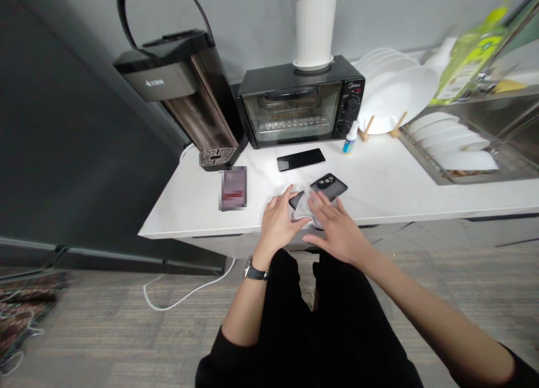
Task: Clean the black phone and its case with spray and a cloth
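Observation:
A light grey cloth (302, 208) lies near the counter's front edge, over a dark flat phone-like thing (296, 199) whose corner shows. My left hand (278, 220), with a watch on its wrist, grips this thing at its left side between thumb and fingers. On the cloth rest the outstretched fingers of my right hand (337, 226), its thumb spread apart. Just beyond my right fingers is a dark grey phone or phone case (332, 186) with round camera rings facing up. Farther back lies a black phone (301, 159). A small spray bottle (350, 138) stands upright to its right.
A toaster oven (295, 101) with a white utensil holder (315, 28) on top stands at the back. Left of it is a tall drink dispenser (197, 90). A blurred-out packet (234, 188) lies before it. White plates (391, 96) and a sink (446, 177) are right.

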{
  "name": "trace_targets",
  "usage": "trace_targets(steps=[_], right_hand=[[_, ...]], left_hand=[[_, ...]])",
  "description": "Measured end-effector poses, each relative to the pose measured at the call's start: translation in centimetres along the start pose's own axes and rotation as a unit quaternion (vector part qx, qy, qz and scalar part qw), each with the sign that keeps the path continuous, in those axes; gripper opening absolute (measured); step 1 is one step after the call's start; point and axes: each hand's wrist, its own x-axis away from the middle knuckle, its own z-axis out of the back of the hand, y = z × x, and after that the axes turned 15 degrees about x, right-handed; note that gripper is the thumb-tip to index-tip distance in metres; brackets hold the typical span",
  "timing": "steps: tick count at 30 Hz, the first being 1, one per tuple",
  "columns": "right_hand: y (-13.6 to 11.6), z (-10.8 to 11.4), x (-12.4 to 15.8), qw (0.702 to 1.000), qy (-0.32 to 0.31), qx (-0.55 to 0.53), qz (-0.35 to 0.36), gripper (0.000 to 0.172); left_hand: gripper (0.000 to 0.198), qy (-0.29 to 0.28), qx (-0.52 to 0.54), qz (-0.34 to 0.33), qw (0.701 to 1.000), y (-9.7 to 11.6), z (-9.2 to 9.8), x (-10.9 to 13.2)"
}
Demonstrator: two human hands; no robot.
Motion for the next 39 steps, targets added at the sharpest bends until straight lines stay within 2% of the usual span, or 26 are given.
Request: trace_targets(steps=[2,3,6,8,9,11,13,15,16,18,20,23,25,28,32,36,39], right_hand=[[-0.5,0.2,0.2,0.999,-0.012,-0.008,0.041,0.095],[0.0,0.3,0.3,0.999,-0.014,0.001,0.035,0.091],[3.4,0.3,0.7,0.996,0.002,0.054,-0.067,0.081],[4.8,0.1,0.7,0.988,0.019,0.078,-0.132,0.085],[4.6,0.0,0.7,0.987,0.023,0.078,-0.141,0.089],[2.4,-0.1,0.3,0.992,0.022,0.056,-0.11,0.098],[-0.7,-0.2,-0.3,0.999,0.01,0.018,-0.042,0.102],[-2.5,-0.1,-1.2,1.0,-0.006,-0.01,0.028,0.097],[-2.5,-0.1,-1.6,0.999,-0.012,-0.013,0.05,0.093],[-0.8,0.0,-2.5,0.999,-0.015,0.003,0.045,0.082],[2.0,-0.1,-3.2,0.999,-0.012,0.032,-0.003,0.072],[4.4,-0.4,-3.9,0.997,-0.012,0.05,-0.049,0.075],[4.0,-0.6,-4.1,0.999,-0.019,0.033,-0.035,0.083],[1.9,-1.0,-4.2,0.999,-0.029,0.008,-0.026,0.085],[-0.2,-1.6,-4.3,0.997,-0.017,0.0,-0.081,0.082],[-1.7,-1.7,-4.2,0.992,-0.002,-0.006,-0.124,0.077],[-1.8,-1.1,-3.7,0.996,-0.006,-0.01,-0.093,0.07]], left_hand=[[0.095,-0.003,0.002,-0.001,1.0,-0.1,0.0,0.0],[0.096,-0.002,0.001,-0.002,1.0,-0.2,0.0,0.0],[0.098,0.005,0.001,-0.002,1.0,-0.2,-0.1,0.0],[0.099,0.008,0.002,-0.001,1.0,-0.1,-0.2,0.0],[0.099,0.009,0.004,-0.002,1.0,-0.1,-0.2,0.0],[0.099,0.007,0.006,-0.004,1.0,-0.2,-0.2,-0.1],[0.098,0.0,0.001,-0.002,1.0,-0.2,-0.1,-0.1],[0.095,-0.004,-0.007,0.008,1.0,-0.3,0.1,-0.1],[0.094,-0.005,-0.009,0.012,1.0,-0.3,0.1,-0.1],[0.094,-0.002,-0.004,0.009,1.0,-0.3,0.1,-0.1],[0.09,0.004,0.006,-0.003,1.0,-0.2,-0.1,-0.1],[0.07,0.027,0.023,-0.007,0.999,-0.3,-0.6,-0.3],[0.067,0.031,0.033,-0.008,0.999,-0.4,-0.6,-0.4],[0.082,0.005,0.03,-0.013,0.999,-0.4,-0.2,-0.4],[0.096,-0.033,0.008,-0.012,0.999,0.2,-0.2,0.0],[0.103,-0.012,-0.042,-0.007,0.999,1.3,-1.8,0.8],[0.092,0.025,-0.068,-0.001,0.997,1.7,-2.8,1.0]])
